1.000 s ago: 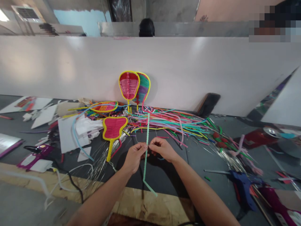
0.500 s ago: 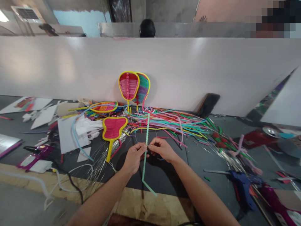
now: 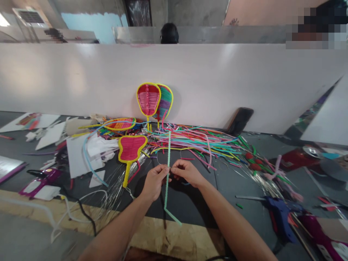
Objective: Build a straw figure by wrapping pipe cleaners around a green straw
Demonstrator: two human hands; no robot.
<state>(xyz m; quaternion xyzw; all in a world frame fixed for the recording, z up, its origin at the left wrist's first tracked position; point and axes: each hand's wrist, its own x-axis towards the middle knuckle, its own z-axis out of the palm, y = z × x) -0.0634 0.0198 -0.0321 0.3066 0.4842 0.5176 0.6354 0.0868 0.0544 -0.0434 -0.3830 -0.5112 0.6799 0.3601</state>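
Mint wavy plastic strip [image 3: 168, 152], pinched between both hands' fingertips [image 3: 166, 169]

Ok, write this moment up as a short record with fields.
left: left hand pinches the green strip with its fingers
right: right hand pinches the same strip, right beside the left hand
strip: held upright, lower end bent toward the near table edge
nearby: pink fan lying flat, left of the hands
behind: pile of coloured strips; two fans leaning on the white wall
right side: blue glue gun on the table
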